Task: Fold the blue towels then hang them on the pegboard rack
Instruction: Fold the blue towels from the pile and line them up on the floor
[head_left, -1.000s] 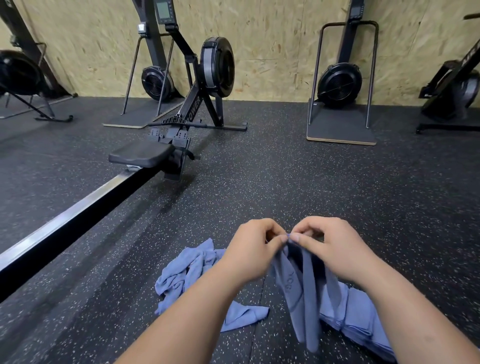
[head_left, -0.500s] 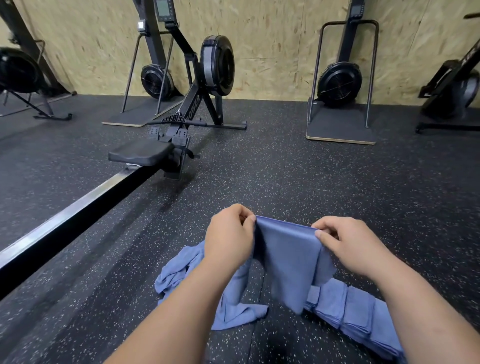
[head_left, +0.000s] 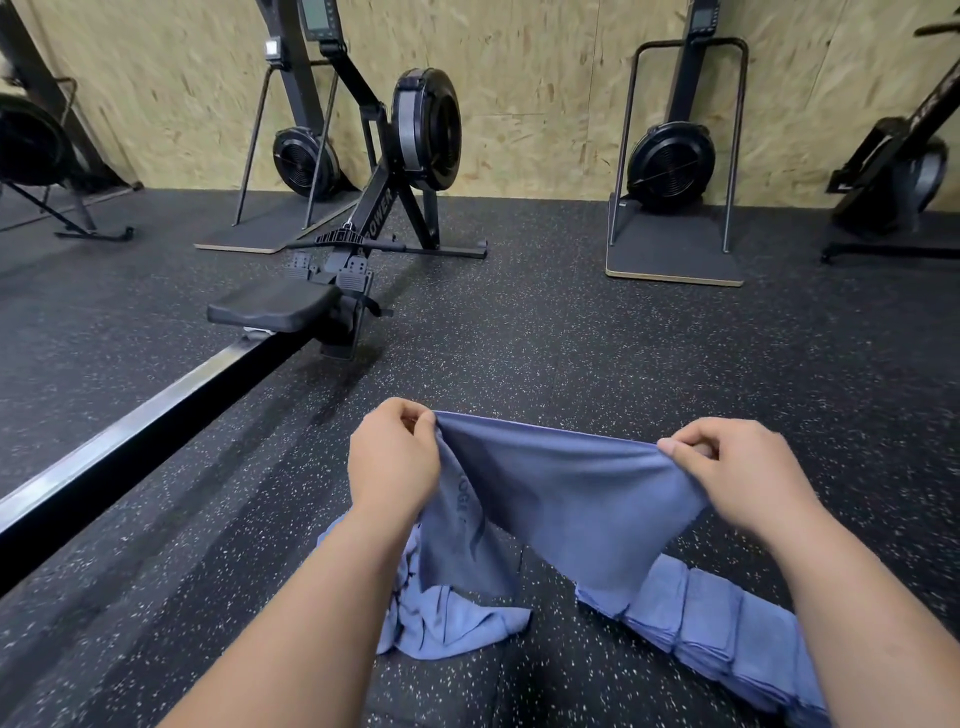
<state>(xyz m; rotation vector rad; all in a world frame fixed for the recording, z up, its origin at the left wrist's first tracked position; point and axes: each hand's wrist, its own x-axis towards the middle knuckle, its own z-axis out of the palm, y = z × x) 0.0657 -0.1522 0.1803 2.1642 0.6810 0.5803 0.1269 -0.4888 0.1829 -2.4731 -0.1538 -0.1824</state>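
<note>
Ahead: open floor (head_left: 571, 353) from the stretched towel (head_left: 571, 499) out to the upright machine (head_left: 670, 166) at the far wall.
Between my hands: blocked. My left hand (head_left: 395, 457) and right hand (head_left: 737, 473) pinch the stretched towel's top corners, and it hangs like a curtain.
Left: the rowing machine's rail (head_left: 156, 415) slants across the floor, with its seat (head_left: 270, 312) raised at the far end. A bare strip lies between the rail and my left arm.
Below left: crumpled towel (head_left: 447, 618) on the floor.
Below right: row of folded towels (head_left: 717, 623) under my right forearm.
Right: open floor.
</note>
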